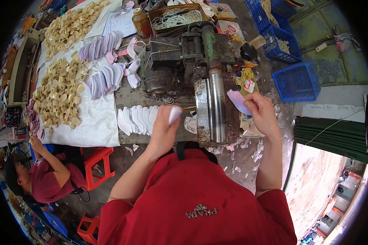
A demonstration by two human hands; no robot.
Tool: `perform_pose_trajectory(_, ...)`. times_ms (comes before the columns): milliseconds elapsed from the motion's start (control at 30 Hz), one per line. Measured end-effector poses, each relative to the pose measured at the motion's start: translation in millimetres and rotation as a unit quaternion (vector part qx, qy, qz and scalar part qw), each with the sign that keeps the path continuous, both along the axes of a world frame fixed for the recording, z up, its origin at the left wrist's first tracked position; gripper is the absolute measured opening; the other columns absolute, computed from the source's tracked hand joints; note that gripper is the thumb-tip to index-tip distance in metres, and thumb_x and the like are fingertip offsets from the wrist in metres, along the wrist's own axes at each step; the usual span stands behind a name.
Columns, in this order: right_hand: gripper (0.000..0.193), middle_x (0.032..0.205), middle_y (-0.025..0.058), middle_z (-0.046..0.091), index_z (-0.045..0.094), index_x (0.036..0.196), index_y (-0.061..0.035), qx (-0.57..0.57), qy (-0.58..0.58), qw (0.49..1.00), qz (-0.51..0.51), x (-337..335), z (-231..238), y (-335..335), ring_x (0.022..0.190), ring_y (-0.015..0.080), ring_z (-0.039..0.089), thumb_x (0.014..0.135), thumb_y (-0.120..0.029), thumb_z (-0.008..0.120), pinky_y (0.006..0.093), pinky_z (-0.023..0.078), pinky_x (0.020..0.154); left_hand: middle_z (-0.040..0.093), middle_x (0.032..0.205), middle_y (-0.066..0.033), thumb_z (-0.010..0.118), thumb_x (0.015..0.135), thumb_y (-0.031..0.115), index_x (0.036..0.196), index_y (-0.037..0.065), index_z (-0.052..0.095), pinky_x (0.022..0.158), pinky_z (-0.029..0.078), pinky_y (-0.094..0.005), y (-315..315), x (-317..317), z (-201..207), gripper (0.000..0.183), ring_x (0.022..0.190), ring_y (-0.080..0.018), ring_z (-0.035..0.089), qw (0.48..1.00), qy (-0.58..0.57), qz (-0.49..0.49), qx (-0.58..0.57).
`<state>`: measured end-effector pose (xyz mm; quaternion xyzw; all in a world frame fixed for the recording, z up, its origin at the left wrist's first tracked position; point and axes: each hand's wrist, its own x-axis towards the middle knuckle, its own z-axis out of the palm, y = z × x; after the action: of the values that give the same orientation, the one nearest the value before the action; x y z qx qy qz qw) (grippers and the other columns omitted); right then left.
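A curved, shiny lilac cut piece (237, 101) is pinched between the thumb and fingers of my right hand (261, 113), just right of the machine's upright steel cylinder (218, 108). My left hand (164, 127) is closed around a small whitish-lilac piece (175, 114) left of the machine (203, 87); its fingers partly hide it. A row of overlapping white curved pieces (137, 119) lies on the bench beside my left hand. Farther back on the left, two fanned stacks of lilac pieces (104, 81) rest on white sheeting.
Beige block-like parts (58, 94) lie heaped on the white sheet (96, 132). At the back stand a bottle (141, 23) and a box of pale cords (178, 18). Blue crates (296, 81) are at right. A person (49, 175) sits at lower left by a red stool (97, 165).
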<state>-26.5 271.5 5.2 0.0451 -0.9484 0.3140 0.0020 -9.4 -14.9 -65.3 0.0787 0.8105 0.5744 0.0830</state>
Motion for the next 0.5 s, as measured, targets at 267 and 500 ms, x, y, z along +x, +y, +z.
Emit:
perform_pose_trajectory(267,0.009,0.091,0.0076,0.060,0.061,0.086,-0.0075,0.088,0.114,0.989,0.024,7.9,-25.3,-37.5,0.081,0.0279,0.055,0.078,-0.008,0.064,0.0374,0.034,0.086,0.038,0.128,-0.0169,0.062,0.074,-0.006,0.121,0.007,0.048,0.095,0.039,-0.0428,40.1,13.4,25.9,0.051,0.112,-0.0387,0.044,0.987,0.046,-0.111,-0.108)
perform_pose_trajectory(500,0.013,0.092,0.0099,0.058,0.059,0.089,-0.0008,-0.073,0.089,0.990,-0.084,6.1,-37.6,-12.8,0.086,0.0217,0.056,0.082,-0.009,0.065,0.0305,0.043,0.080,0.049,0.115,-0.0156,0.056,0.074,-0.010,0.111,0.003,0.053,0.096,0.039,-0.0382,-43.5,4.0,-8.1,0.039,0.111,-0.0332,0.048,0.998,0.033,-0.030,-0.032)
